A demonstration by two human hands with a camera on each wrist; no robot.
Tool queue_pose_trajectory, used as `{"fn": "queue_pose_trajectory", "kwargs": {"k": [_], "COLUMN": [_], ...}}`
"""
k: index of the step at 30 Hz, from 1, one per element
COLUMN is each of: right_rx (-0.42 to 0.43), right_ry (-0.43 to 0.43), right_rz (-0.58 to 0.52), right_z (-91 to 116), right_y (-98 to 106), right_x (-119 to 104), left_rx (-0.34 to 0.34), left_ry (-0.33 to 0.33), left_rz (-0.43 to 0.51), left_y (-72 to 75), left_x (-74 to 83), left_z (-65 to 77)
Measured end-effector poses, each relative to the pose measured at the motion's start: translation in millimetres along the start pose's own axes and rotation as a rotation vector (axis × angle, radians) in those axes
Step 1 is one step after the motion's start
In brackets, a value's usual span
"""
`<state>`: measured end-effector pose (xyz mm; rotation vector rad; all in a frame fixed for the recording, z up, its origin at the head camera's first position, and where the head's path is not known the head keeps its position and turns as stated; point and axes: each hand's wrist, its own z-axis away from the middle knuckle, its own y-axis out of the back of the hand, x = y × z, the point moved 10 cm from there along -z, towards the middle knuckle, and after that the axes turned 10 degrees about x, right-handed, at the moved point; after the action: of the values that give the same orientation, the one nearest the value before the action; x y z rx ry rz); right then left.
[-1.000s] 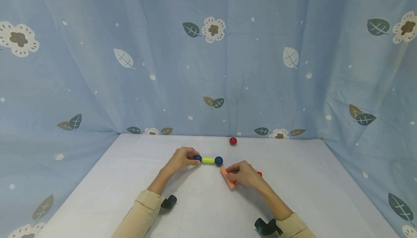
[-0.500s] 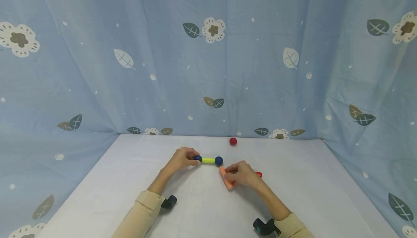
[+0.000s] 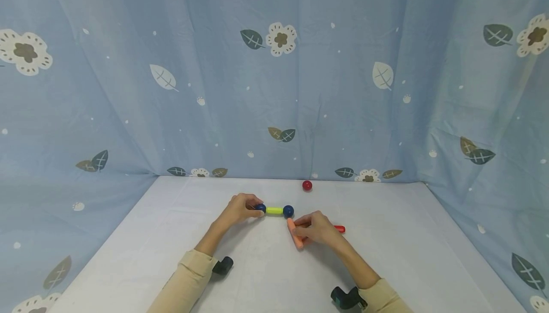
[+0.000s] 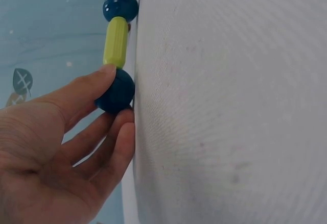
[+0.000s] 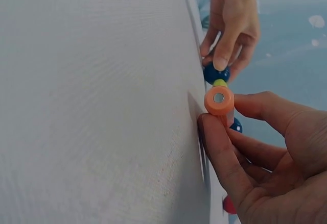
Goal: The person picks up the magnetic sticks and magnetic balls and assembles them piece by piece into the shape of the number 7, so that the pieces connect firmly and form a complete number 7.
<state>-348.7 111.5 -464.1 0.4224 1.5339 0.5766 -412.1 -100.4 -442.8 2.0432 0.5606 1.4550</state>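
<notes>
In the head view my left hand (image 3: 241, 208) pinches a dark blue ball (image 4: 116, 92) between thumb and fingers. A yellow-green rod (image 3: 274, 211) joins that ball to a second dark blue ball (image 3: 288, 211) on its right. My right hand (image 3: 318, 228) holds an orange rod (image 3: 295, 234) by its side, between thumb and fingers. The orange rod's far end lies right by the second ball; whether they touch I cannot tell. A round metal spot shows in the rod's near end (image 5: 218, 98) in the right wrist view. Something orange-pink shows under the right hand, mostly hidden.
A red ball (image 3: 307, 186) lies near the back edge of the white table (image 3: 257, 275). The end of a red rod (image 3: 340, 229) shows behind my right hand. A blue patterned curtain (image 3: 214, 89) hangs behind the table.
My right hand has shifted slightly left with the orange rod, bringing its far end closer to the second blue ball. More of the red rod shows. The left hand has stayed still.
</notes>
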Motion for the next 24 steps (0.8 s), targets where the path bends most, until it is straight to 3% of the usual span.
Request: {"fn": "queue_pose_trajectory", "kwargs": {"k": [24], "right_rx": [0.034], "right_ry": [0.013], "right_rz": [-0.007], "right_z": [-3.4], "right_y": [-0.5], "right_x": [-3.6], "left_rx": [-0.001], "left_ry": [-0.007], "left_rz": [-0.002], "left_y": [-0.4], "left_x": [-2.1], "left_z": [-0.6]}}
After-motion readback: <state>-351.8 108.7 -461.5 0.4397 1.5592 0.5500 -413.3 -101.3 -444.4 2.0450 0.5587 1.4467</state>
